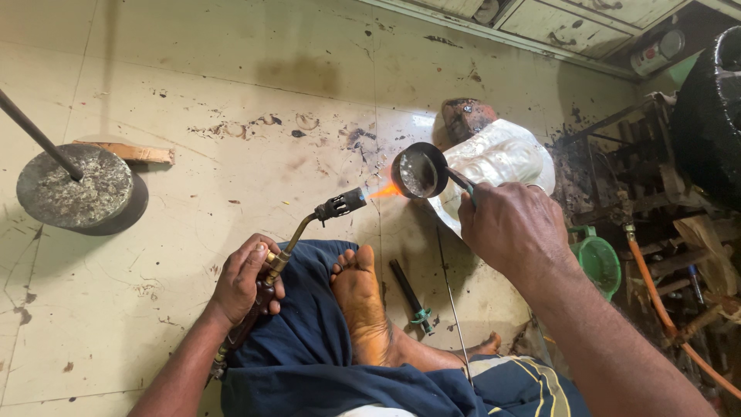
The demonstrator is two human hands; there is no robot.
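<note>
Stained tile floor (193,255), person seated on it | left hand (245,279): fingers wrapped around gas torch (309,224), flame on small round pan (419,171) | right hand (513,228): fingers gripping pan's handle, pan above floor beside white wrapped bundle (502,158) | round metal weight (75,187) far left | orange hose (664,309) right

A small floor-level metal workshop: a stained tile floor (231,93), a lit gas torch (340,205), a round iron block (75,187) left of it, and tool clutter (656,201) to its right.
</note>
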